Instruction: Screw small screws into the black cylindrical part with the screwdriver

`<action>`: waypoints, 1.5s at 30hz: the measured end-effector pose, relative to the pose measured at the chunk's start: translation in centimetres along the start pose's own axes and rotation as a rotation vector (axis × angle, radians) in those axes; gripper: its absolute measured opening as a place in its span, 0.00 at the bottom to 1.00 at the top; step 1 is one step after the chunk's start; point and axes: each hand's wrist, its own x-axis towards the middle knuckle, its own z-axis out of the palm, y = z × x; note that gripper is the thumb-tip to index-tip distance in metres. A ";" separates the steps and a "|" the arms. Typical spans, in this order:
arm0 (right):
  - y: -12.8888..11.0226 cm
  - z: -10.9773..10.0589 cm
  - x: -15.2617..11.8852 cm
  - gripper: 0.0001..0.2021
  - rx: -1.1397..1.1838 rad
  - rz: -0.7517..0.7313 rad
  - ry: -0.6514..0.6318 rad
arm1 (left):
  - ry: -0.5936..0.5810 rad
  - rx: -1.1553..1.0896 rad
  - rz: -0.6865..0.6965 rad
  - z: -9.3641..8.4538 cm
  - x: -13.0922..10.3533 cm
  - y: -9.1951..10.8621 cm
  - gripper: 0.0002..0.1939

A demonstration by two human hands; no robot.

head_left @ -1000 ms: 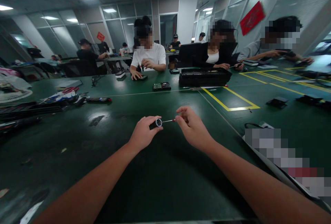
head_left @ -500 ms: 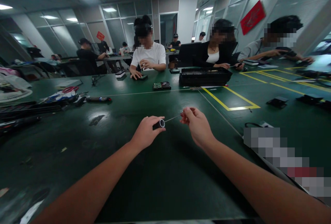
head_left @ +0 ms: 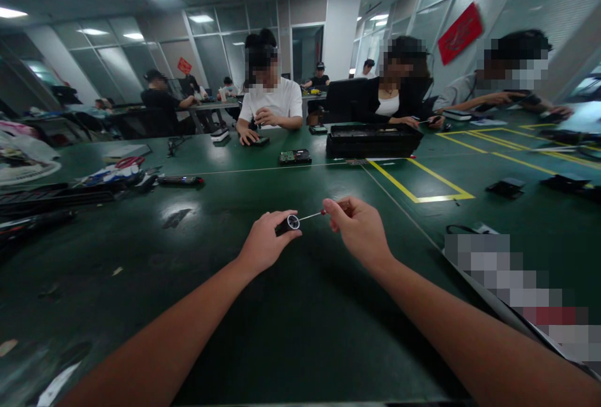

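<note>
My left hand is closed around a short black cylinder, whose silver-rimmed round end faces toward me and to the right. Between the fingers of my right hand is a small screwdriver with a thin metal shaft and a bit of red handle showing. Its shaft points left, and the tip meets the edge of the cylinder's end; whether it sits in a screw I cannot tell. Both hands are above the green table, and the fingers of my right hand hide most of the handle.
A black bin and a green circuit board device stand farther back. Tools and cables lie at left. Black parts and a blurred-out flat item are at right. Co-workers sit across the table.
My right hand has turned at the wrist, and its fingers have rolled around the screwdriver, showing more of the red end. My left hand and the cylinder have hardly moved.
</note>
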 end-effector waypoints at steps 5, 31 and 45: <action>-0.2 -0.1 -0.1 0.24 -0.059 0.029 0.018 | 0.010 -0.032 -0.008 -0.2 0.0 0.0 0.21; -0.3 -0.6 -0.2 0.13 -0.242 -0.252 -0.136 | -0.023 0.024 0.009 -0.3 -0.1 -0.1 0.22; -0.8 -0.6 -0.4 0.15 -0.309 -0.257 -0.209 | -0.028 0.034 0.027 -0.2 -0.1 -0.8 0.22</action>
